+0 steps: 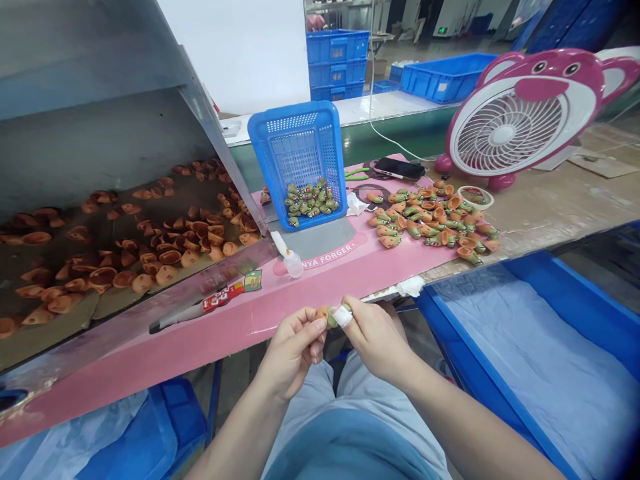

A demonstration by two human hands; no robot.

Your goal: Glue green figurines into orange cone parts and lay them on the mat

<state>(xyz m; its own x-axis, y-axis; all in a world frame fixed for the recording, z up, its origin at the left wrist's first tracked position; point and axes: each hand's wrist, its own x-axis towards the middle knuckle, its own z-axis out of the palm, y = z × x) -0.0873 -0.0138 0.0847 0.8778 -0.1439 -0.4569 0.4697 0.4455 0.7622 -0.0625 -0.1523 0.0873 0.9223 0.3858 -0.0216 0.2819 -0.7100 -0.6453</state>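
Observation:
My left hand (290,350) and my right hand (377,337) meet above the pink work board (320,280), pinching a small orange-and-green moulded piece (326,317) between their fingers. A white wrap (342,315) sits on a right-hand finger against the piece, though I cannot tell whether it is tape or cloth. Beyond my hands, a blue plastic basket (298,163) lies tilted with several green-and-orange figures (310,203) at its base. More orange-and-green pieces (425,217) lie heaped on the board, and plain orange cone-shaped pieces (150,253) fill the metal tray on the left.
A small glue bottle (293,264) stands on the board, and a packaged tool (220,300) lies near its front edge. A phone (399,169) and a pink fan (520,113) sit beyond. A blue bin lined with pale sheeting (530,360) stands on my right.

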